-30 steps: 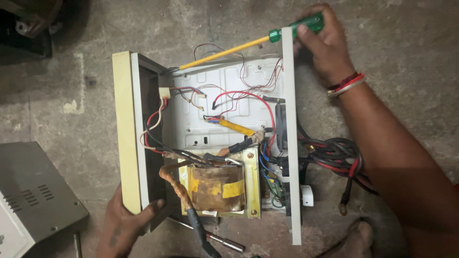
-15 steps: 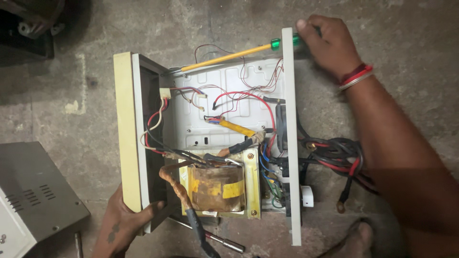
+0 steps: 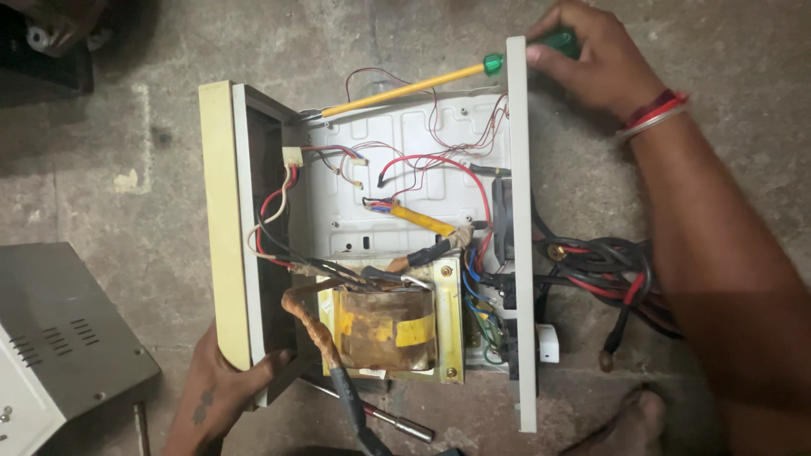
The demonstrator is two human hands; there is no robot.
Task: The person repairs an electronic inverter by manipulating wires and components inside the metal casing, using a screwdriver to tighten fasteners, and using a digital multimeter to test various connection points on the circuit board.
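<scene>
An opened white metal chassis lies on the concrete floor, with a cream front panel at its left side. My right hand grips the green handle of a long yellow screwdriver; its tip reaches the chassis's upper left inner corner. My left hand clasps the lower end of the cream front panel. Inside sit a yellowed transformer with thick copper-wound leads, and red, black and blue wires.
A bundle of black and red cables spills out past the right side plate. The grey metal cover lies at lower left. A small metal tool rests under the chassis. A bare foot shows at lower right.
The screwdriver handle and my right hand have dropped slightly and shifted left, so the shaft lies flatter. My left hand stays on the front panel.
</scene>
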